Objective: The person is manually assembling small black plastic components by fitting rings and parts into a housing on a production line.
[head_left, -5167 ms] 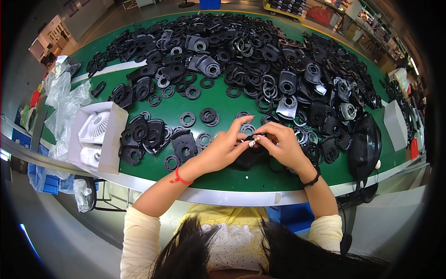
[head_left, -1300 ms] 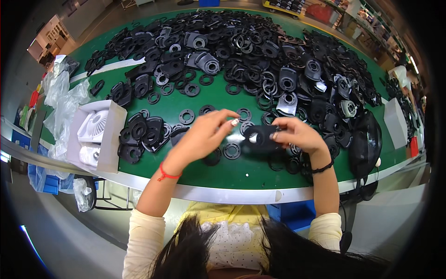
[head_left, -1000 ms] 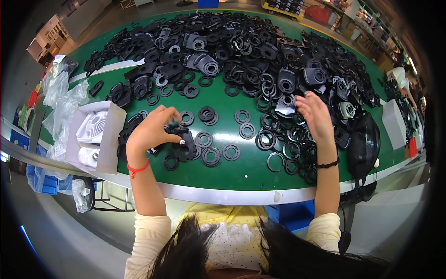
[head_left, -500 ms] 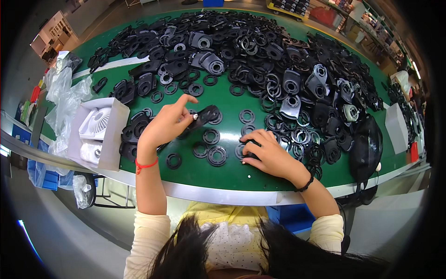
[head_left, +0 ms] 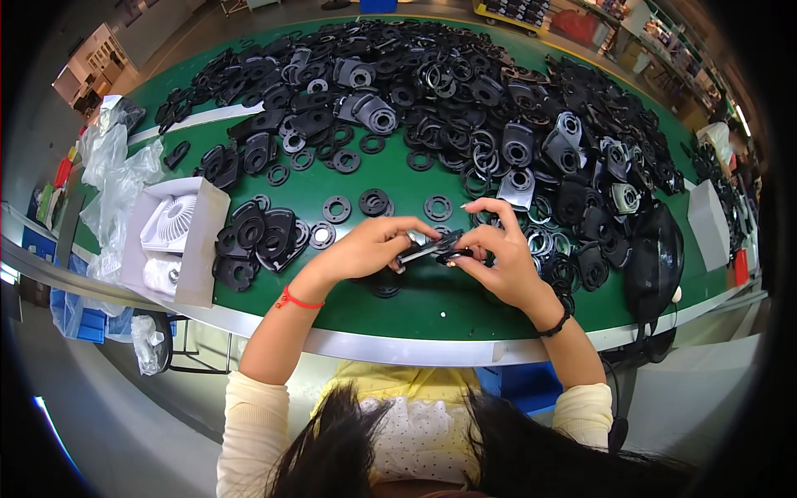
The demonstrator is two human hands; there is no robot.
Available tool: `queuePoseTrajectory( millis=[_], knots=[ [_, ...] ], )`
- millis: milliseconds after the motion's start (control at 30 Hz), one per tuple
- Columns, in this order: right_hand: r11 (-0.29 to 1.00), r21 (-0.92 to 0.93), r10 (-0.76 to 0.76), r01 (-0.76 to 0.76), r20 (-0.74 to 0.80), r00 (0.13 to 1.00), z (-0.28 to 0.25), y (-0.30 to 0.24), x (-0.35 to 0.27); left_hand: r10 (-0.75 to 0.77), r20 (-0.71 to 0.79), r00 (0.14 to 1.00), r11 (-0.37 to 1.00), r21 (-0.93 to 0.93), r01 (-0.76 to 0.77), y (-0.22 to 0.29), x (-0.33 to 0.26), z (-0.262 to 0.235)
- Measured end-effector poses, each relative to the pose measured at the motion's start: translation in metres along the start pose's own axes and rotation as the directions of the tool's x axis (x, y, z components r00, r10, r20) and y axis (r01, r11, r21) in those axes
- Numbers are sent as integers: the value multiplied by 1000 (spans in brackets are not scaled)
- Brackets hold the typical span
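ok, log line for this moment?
left fingers: on black parts; right fingers: likewise; part count: unclear; beyond: black heap; left side: white box

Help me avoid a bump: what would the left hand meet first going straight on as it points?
First the black plastic part the left hand holds, then probably the right hand; depth is unclear.
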State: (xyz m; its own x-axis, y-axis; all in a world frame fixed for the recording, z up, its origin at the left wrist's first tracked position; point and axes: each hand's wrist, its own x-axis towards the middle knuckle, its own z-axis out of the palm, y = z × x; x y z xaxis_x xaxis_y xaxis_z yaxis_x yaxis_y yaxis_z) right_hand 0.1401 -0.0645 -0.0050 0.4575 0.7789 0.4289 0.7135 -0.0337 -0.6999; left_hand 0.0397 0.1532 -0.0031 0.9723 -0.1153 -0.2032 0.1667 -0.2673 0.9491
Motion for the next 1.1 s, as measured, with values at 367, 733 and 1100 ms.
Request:
queuePoseTrajectory(
  millis=[367,733,1100],
  knots=[
    [958,263,143,-110,-111,983,6,6,-3,268,-10,963,961,-66,-268,1,4,17],
    [911,269,331,-313,-22,944,7,13,0,271,-178,946,961,-2,-276,-14,12,28],
    [906,-374,306,-201,248,919,-22,22,-4,41,-361,932,937,-310,-162,-1,8,6]
  ],
)
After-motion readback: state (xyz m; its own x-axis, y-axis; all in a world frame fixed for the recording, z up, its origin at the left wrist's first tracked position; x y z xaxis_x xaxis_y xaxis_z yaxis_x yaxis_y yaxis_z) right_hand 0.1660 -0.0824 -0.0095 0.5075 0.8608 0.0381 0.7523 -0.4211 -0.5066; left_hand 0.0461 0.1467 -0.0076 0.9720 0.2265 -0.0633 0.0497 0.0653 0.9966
